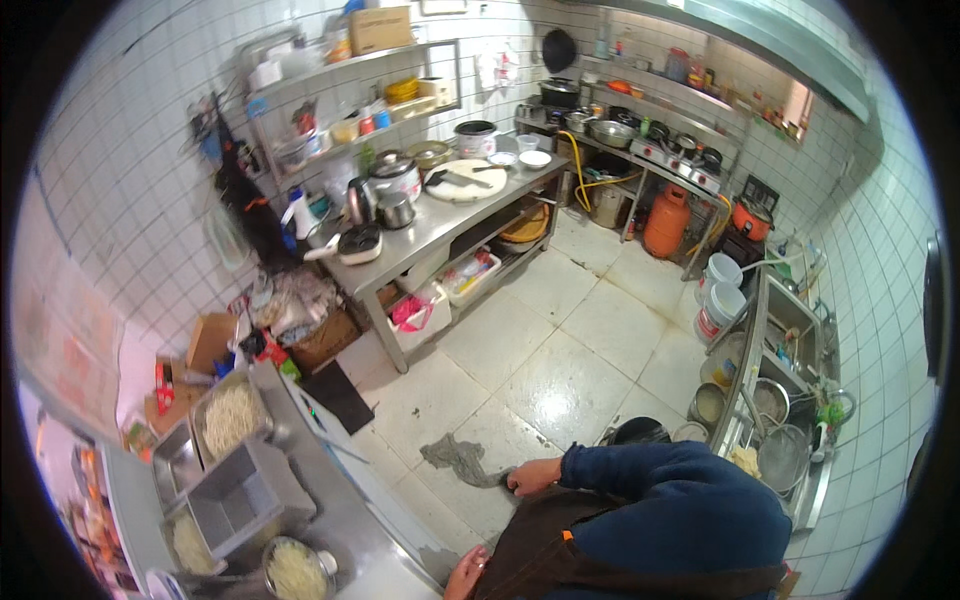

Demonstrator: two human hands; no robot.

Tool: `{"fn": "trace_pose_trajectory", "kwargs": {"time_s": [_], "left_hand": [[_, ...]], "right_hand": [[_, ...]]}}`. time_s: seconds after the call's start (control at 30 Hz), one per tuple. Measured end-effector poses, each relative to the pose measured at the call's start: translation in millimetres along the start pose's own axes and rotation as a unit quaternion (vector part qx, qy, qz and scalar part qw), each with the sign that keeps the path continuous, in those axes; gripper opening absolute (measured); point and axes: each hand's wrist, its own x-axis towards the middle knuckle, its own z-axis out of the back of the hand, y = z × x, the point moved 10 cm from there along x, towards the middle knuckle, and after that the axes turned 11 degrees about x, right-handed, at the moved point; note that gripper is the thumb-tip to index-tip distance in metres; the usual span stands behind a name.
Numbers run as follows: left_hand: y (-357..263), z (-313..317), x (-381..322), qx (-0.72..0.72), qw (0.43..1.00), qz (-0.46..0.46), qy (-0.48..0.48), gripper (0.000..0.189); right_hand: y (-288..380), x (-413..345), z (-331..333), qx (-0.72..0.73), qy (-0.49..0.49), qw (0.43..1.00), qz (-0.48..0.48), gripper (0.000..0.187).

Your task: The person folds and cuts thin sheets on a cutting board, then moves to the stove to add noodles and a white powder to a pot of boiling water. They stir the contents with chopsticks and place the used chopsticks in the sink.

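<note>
My right hand (pixel 536 477), at the end of a dark blue sleeve, is closed around the dark end of what looks like a mop. The mop's grey, wet-looking head (pixel 459 456) lies spread on the tiled floor (pixel 551 360) just beyond that hand. Most of its handle is hidden. At the bottom edge, my left hand (pixel 468 574) is beside the brown apron (pixel 536 536), close to the steel counter (pixel 352 517). Its grip is unclear, as part of the hand is cut off.
Shredded food fills pans (pixel 231 420) beside a grey bin (pixel 240 499) on the left counter. A steel worktable (pixel 431 240) holds cookware. Right are sinks (pixel 791 315) and white buckets (pixel 721 304). An orange gas cylinder (pixel 666 221) stands under the stove. A black mat (pixel 330 394) lies left.
</note>
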Motion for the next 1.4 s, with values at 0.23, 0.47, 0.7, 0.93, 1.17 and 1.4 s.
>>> {"fn": "trace_pose_trajectory", "kwargs": {"time_s": [0.23,0.47,0.7,0.93,1.17,1.4], "left_hand": [[-102.2,-3.0,121.1,0.132,0.987,0.031,0.087,0.055],[-154.4,1.4,297.4,0.007,0.986,0.1,0.13,0.05],[-171.6,39.4,459.6,0.183,0.962,0.107,0.174,0.055],[-204.6,34.8,575.1,0.328,0.893,0.144,0.274,0.055],[-317.4,-6.9,704.7,0.456,0.84,-0.041,0.291,0.053],[-379.4,-33.4,813.6,0.462,0.829,-0.016,0.316,0.056]], "right_hand": [[-116.8,-23.0,80.0,0.071,-0.038,0.986,-0.144,0.041],[-197.0,-78.5,214.9,0.04,-0.187,0.965,-0.178,0.029],[-250.6,-151.7,300.7,0.079,-0.351,0.891,-0.277,0.024],[-303.2,-166.1,306.5,0.138,-0.347,0.871,-0.319,0.031],[-342.2,-150.6,396.2,0.192,-0.376,0.825,-0.376,0.039],[-381.5,-145.1,481.2,0.21,-0.397,0.809,-0.379,0.041]]}}
